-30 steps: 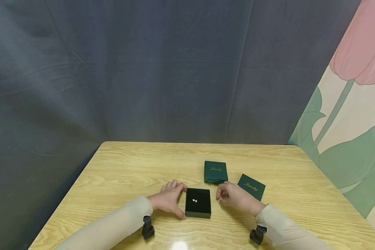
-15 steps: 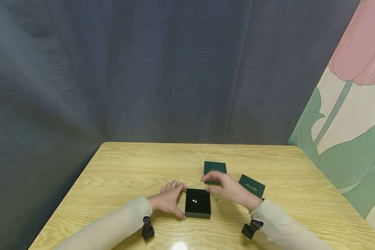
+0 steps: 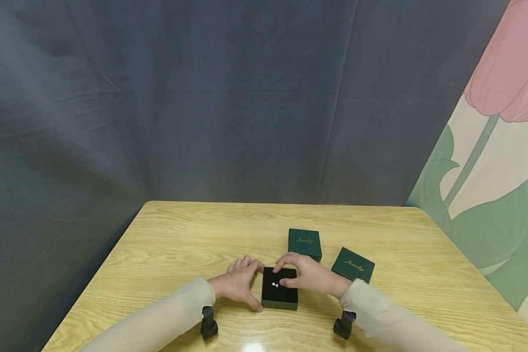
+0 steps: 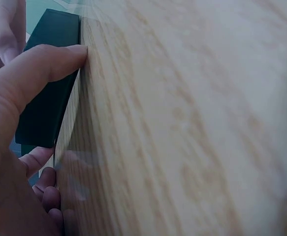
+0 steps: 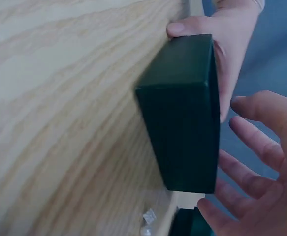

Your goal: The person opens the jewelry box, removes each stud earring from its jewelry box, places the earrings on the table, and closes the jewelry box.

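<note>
The small open jewelry box (image 3: 280,304), dark green with a black inner pad, stands on the table. A small shiny piece of jewelry (image 3: 275,284) sits on its pad. My left hand (image 3: 237,282) holds the box's left side, thumb at the front corner and fingers at the back. My right hand (image 3: 310,276) hovers over the box, fingers apart around the shiny piece. Between those fingers I see nothing held in the right wrist view. There, small clear sparkling pieces (image 5: 148,221) lie on the table beside the box; in the head view the right hand hides them.
Behind the box stands a closed green box (image 3: 304,241) lettered "Jewelry". A green lid (image 3: 354,264) with the same lettering lies to the right, behind the right forearm. Dark curtain hangs past the table's (image 3: 193,230) far edge.
My right hand has let go of the small pieces on the table, lifted, and moved left over the open box. The left hand has stayed on the box.
</note>
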`<act>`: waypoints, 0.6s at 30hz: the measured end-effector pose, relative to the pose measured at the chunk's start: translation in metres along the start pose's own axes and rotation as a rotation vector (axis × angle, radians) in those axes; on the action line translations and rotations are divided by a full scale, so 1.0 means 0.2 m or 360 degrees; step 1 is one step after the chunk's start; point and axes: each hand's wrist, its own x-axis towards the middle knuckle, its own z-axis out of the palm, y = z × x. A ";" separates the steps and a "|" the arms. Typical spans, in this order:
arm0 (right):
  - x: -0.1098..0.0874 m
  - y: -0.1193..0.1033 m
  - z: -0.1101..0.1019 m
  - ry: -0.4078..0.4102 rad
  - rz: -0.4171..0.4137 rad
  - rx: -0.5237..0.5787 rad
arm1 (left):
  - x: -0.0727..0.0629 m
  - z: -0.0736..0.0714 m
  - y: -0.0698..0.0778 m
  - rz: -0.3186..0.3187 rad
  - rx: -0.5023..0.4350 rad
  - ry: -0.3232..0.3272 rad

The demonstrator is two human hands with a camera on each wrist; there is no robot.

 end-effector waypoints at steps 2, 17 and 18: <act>0.01 0.01 0.01 -0.0030 0.0001 -0.0019 | 0.00 0.00 0.00 0.0001 0.0002 0.0002; 0.05 0.02 0.06 -0.0128 0.0051 -0.0095 | 0.00 0.00 0.01 -0.0010 -0.0009 -0.0006; 0.05 0.02 0.06 -0.0124 0.0050 -0.0099 | 0.00 0.00 0.01 -0.0009 -0.0010 -0.0005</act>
